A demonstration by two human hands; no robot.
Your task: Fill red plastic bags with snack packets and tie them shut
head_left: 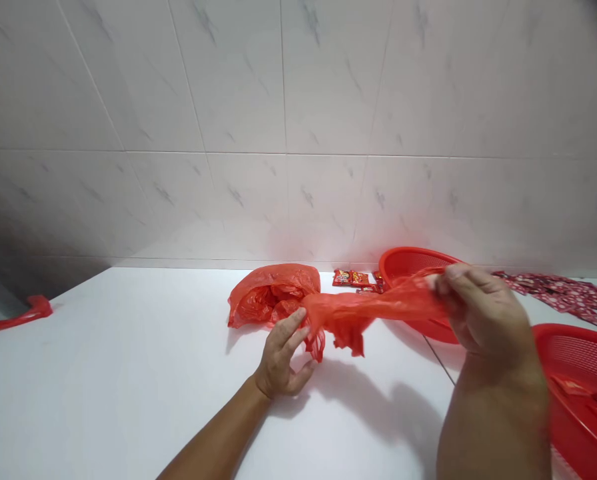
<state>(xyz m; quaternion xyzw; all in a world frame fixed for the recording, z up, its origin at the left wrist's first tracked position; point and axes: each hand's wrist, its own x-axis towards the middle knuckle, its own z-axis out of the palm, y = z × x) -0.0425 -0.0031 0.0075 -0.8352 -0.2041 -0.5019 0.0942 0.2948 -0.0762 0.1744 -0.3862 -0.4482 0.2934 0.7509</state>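
Note:
A thin red plastic bag (373, 305) is stretched sideways above the white table, its loose end hanging down in the middle. At its right end my right hand (483, 303) is closed on the plastic, slightly blurred. My left hand (284, 353) is open, thumb and fingers apart, with its fingertips at the bag's left end; whether they press on it I cannot tell. Directly behind lies a crumpled heap of red plastic bags (271, 287), partly overlapped by the stretched one.
Behind my right hand stands a red plastic basket (413, 255). A second red basket (578, 347) with small packets in it is at the right edge. Small red snack packets (351, 278) lie by the tiled wall (243, 207). A red strip (38, 308) hangs over the table's left edge.

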